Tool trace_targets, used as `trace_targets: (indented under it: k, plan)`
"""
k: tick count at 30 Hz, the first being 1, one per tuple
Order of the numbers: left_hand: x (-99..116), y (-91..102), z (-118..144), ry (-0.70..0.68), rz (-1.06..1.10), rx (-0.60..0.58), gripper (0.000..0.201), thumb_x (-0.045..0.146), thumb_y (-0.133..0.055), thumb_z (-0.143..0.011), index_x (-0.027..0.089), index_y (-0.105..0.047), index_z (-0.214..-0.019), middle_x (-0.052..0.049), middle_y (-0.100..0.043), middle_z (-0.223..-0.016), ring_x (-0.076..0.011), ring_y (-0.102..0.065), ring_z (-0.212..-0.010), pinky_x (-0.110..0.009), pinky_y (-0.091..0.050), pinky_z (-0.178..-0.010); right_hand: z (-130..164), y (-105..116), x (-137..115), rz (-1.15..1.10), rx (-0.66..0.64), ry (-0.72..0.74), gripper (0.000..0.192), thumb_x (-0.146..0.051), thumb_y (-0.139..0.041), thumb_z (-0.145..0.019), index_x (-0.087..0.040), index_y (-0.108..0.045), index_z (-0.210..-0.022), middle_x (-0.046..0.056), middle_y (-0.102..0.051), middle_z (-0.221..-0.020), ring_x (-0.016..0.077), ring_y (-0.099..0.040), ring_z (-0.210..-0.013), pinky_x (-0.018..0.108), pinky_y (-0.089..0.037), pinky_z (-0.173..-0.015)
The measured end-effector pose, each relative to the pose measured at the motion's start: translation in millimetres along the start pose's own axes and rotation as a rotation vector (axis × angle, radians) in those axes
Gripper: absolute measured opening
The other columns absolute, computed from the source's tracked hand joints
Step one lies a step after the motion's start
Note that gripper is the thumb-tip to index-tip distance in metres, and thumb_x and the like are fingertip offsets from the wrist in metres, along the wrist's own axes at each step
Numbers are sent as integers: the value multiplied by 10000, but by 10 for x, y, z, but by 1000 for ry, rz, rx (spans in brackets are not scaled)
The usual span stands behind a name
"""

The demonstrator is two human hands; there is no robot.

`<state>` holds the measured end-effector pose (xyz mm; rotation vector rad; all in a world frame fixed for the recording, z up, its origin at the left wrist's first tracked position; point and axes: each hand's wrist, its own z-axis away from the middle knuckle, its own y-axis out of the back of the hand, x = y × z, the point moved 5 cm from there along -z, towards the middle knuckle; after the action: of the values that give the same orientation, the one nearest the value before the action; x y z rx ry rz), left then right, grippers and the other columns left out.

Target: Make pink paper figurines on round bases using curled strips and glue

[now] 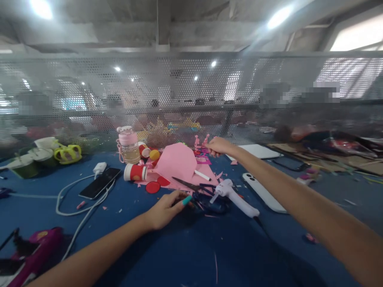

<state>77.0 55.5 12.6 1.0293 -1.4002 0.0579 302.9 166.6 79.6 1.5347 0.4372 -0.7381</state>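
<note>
My left hand (165, 210) rests low on the blue table (185, 255), fingers closed around a thin stick with a teal tip (187, 200), just left of the black-handled scissors (196, 187). My right hand (218, 146) reaches far across, fingers curled at small pink cut-outs (201, 142) standing behind a large pink paper sheet (177, 161). Blur hides whether it grips one. A white glue gun (236, 197) lies between my arms.
A white phone (263, 193) lies right of the glue gun. On the left are a black phone (100, 182) with a white cable, a pink bottle (129, 145), a tipped red-and-white cup (135, 172) and red discs (153, 187). A perforated mesh screen (191, 91) closes the back.
</note>
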Motion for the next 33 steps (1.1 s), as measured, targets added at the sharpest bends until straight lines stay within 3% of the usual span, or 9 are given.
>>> trace_targets:
  k: [3,7,10,13,16,20,24,29,33]
  plan:
    - [-8,-19,15,13,-9,2,338,409,-362,-855,140,-494,-1009,-96,-613,-986,-177,-564,-891,-335,-431,-798,357,-17,-203,36,-62,49,452,-431,-453,-822,-136,-517,-486,33,-521,-424,121,-538,-453,223,-402,-447]
    - [-4,-22,35,19,-68,53,244,315,-422,-826,141,-498,-979,-88,-618,-961,-175,-575,-839,-320,-459,-735,818,-173,-471,89,-333,286,321,-417,-587,-731,-147,-544,-563,19,-575,-484,104,-533,-444,207,-400,-446]
    - [-36,93,59,24,-228,263,196,251,-424,-807,144,-491,-957,-96,-616,-939,-190,-573,-855,-341,-467,-746,1048,-286,-481,174,-563,294,219,-369,-612,-717,-153,-589,-691,35,-616,-570,125,-566,-506,215,-402,-470]
    - [-75,250,92,27,-595,458,274,185,-410,-783,101,-469,-1037,-158,-584,-1034,-250,-514,-1028,-420,-389,-904,1119,-244,-430,216,-596,249,193,-353,-601,-726,-162,-590,-743,48,-630,-621,149,-591,-567,231,-416,-496]
    - [-193,341,81,108,-859,403,499,260,-495,-748,18,-390,-1170,-244,-436,-1251,-328,-339,-1223,-472,-229,-1027,1114,-58,-393,201,-487,246,212,-365,-633,-689,-162,-595,-734,57,-633,-649,175,-605,-621,251,-436,-516]
    - [-384,397,68,292,-880,235,616,370,-426,-794,-13,-297,-1259,-261,-333,-1334,-324,-257,-1273,-449,-230,-1035,1151,247,-289,123,-385,152,252,-394,-687,-615,-166,-608,-686,67,-631,-626,188,-608,-607,267,-453,-499]
    - [-386,373,62,292,-880,156,602,371,-379,-817,-5,-303,-1281,-238,-314,-1355,-322,-225,-1284,-463,-197,-1044,1186,412,-186,87,-390,70,286,-419,-741,-521,-187,-604,-615,74,-637,-607,196,-608,-594,264,-458,-470]
    - [-291,316,74,213,-829,91,566,351,-392,-821,44,-319,-1291,-204,-328,-1360,-274,-243,-1288,-443,-185,-1056,1092,382,-141,134,-389,72,322,-448,-748,-489,-185,-599,-600,81,-646,-611,207,-617,-597,268,-460,-475]
    - [-267,284,69,200,-828,40,544,332,-379,-832,51,-318,-1294,-193,-324,-1364,-258,-240,-1291,-437,-174,-1061,1161,246,-218,182,-439,112,338,-321,-777,-492,-188,-622,-762,56,-661,-638,201,-626,-583,269,-460,-488]
